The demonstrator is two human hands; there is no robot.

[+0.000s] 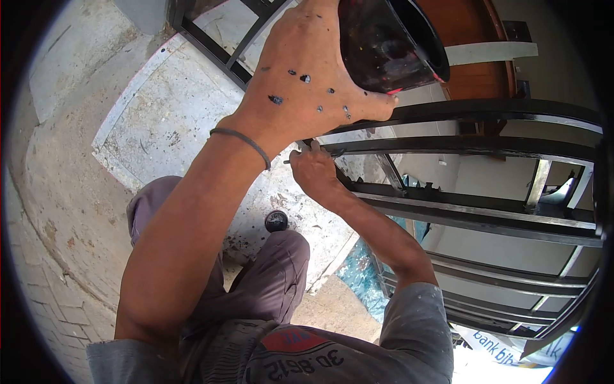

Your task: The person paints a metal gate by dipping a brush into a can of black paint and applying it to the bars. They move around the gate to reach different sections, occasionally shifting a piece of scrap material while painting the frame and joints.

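My left hand, spotted with black paint, is raised close to the camera and wrapped around a black paint cup. The cup is tilted, with red marks on its rim; its contents are too dark to make out. Lower and farther away, my right hand is closed on a thin dark handle that looks like a paintbrush's. Its bristles cannot be made out. That hand is beside the black metal frame, whose long bars run off to the right, some glossy, others with greyish faces.
A paint-spattered pale sheet covers the ground under the frame and by my legs. On it, near my knee, sits a small dark round object. More black framing stands at the top, and blue plastic lies below the bars.
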